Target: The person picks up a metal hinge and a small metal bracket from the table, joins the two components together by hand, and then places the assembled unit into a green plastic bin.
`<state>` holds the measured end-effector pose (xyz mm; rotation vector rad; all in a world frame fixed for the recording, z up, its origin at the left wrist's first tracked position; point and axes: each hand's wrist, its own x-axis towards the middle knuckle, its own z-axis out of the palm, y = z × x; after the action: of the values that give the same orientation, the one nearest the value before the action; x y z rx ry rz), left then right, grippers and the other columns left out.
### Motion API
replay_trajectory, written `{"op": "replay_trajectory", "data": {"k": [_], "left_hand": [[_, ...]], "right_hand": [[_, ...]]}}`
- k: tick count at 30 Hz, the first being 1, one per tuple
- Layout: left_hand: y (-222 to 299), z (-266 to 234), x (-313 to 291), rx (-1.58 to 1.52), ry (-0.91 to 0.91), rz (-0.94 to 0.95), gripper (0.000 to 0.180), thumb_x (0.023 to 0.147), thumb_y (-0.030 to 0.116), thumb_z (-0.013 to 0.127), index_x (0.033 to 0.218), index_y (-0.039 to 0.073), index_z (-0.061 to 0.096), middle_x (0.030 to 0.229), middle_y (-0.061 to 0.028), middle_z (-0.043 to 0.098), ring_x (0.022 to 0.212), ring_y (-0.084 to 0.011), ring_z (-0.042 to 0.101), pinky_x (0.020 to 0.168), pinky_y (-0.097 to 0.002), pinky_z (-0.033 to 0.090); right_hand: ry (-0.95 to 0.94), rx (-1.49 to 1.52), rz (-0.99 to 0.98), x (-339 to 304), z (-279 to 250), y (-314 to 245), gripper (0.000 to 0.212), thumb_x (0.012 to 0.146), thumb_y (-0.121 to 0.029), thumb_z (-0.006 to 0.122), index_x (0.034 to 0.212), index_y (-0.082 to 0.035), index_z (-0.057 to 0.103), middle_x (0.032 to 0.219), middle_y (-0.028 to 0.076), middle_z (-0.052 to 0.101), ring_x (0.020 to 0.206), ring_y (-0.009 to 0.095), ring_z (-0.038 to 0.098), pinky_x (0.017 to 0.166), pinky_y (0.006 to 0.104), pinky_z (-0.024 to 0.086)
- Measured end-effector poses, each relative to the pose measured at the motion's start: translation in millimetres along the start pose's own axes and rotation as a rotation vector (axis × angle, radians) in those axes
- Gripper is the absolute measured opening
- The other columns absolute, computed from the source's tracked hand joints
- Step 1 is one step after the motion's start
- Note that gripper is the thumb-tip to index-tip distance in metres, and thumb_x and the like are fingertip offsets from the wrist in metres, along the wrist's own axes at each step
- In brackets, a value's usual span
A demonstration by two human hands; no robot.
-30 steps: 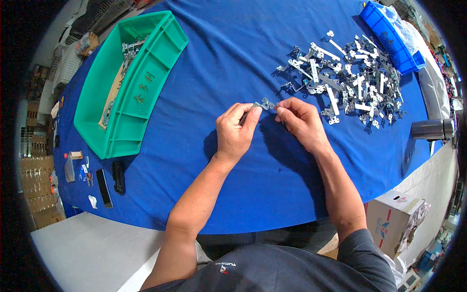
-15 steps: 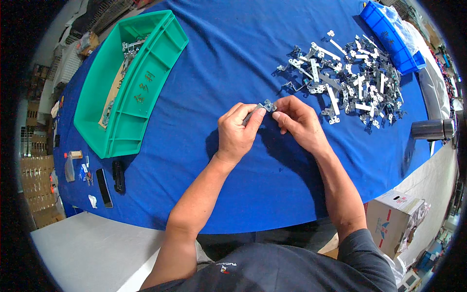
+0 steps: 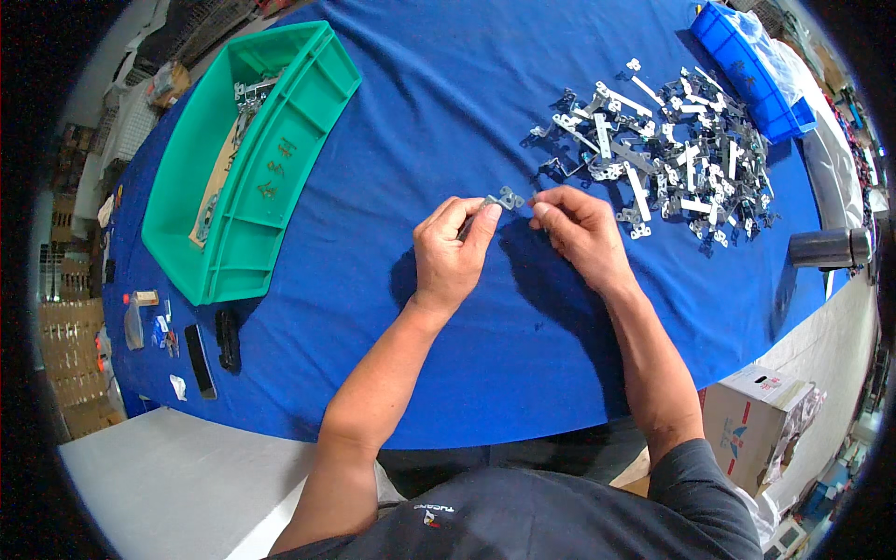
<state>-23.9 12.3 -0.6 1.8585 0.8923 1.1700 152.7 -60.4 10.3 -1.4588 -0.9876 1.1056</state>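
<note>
Over the blue table (image 3: 439,103) my left hand (image 3: 451,254) pinches a small grey metal bracket (image 3: 507,198) between thumb and fingertips. My right hand (image 3: 581,229) sits just right of it, its fingertips pinched together beside the bracket's right end; whether they hold a small part I cannot tell. A heap of several similar metal brackets and strips (image 3: 663,154) lies on the table up and to the right of my right hand.
A green bin (image 3: 247,191) with a few metal parts stands at the left. A blue bin (image 3: 747,65) lies at the far right. Small items and a dark phone (image 3: 198,359) lie near the table's left edge. A cardboard box (image 3: 756,425) stands on the floor at the lower right.
Both hands have stayed together over the table. The bracket has turned slightly between the fingertips, and my right hand's fingers have shifted at its end.
</note>
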Motion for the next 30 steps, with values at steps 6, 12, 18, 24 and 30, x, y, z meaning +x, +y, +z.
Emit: {"op": "replay_trajectory", "data": {"k": [6, 12, 18, 24, 30], "left_hand": [[1.1, -2.1, -0.7, -0.018, -0.045, -0.081, 0.013, 0.093, 0.011, 0.070, 0.092, -0.002, 0.071, 0.074, -0.0017, 0.064, 0.065, -0.0062, 0.053, 0.058, -0.0249, 0.043], [3.4, -1.2, -0.1, 0.006, -0.066, -0.070, 0.014, 0.092, 0.012, 0.070, 0.093, -0.002, 0.071, 0.075, -0.0036, 0.065, 0.066, -0.0074, 0.055, 0.058, -0.0261, 0.044], [4.5, 1.0, 1.0, 0.032, -0.097, -0.007, 0.011, 0.090, 0.010, 0.071, 0.091, -0.001, 0.072, 0.077, -0.0082, 0.068, 0.066, -0.0132, 0.062, 0.060, -0.0290, 0.048], [5.5, 0.5, -0.1, 0.078, -0.141, 0.069, 0.012, 0.087, 0.008, 0.073, 0.092, -0.002, 0.073, 0.076, -0.0103, 0.067, 0.066, -0.0180, 0.064, 0.061, -0.0304, 0.050], [-2.2, -1.5, 1.8, 0.037, -0.084, 0.015, 0.016, 0.091, 0.007, 0.071, 0.104, 0.000, 0.075, 0.087, -0.0057, 0.065, 0.074, -0.0106, 0.058, 0.064, -0.0246, 0.046]], "right_hand": [[-0.070, -0.142, -0.057, -0.6, 1.5, 1.3, 0.020, 0.098, -0.019, 0.063, 0.105, 0.000, 0.069, 0.076, 0.001, 0.066, 0.064, 0.006, 0.054, 0.056, 0.0249, 0.044], [-0.050, -0.140, -0.070, -1.0, 3.7, 1.3, 0.016, 0.096, -0.015, 0.065, 0.102, 0.000, 0.068, 0.072, 0.000, 0.062, 0.063, 0.006, 0.054, 0.056, 0.0256, 0.045], [0.001, -0.051, -0.110, -0.6, 5.9, 3.5, 0.015, 0.094, -0.014, 0.067, 0.101, -0.001, 0.067, 0.080, 0.003, 0.063, 0.065, 0.007, 0.055, 0.059, 0.0255, 0.046], [0.083, -0.358, -0.443, 1.4, 6.9, 4.2, 0.010, 0.094, -0.011, 0.066, 0.098, -0.001, 0.064, 0.083, 0.007, 0.060, 0.071, 0.012, 0.054, 0.062, 0.0307, 0.044], [0.091, -0.360, -0.561, 1.7, 0.2, 3.2, 0.009, 0.091, -0.006, 0.065, 0.099, -0.003, 0.062, 0.094, 0.012, 0.063, 0.080, 0.025, 0.060, 0.070, 0.0352, 0.048]]}}
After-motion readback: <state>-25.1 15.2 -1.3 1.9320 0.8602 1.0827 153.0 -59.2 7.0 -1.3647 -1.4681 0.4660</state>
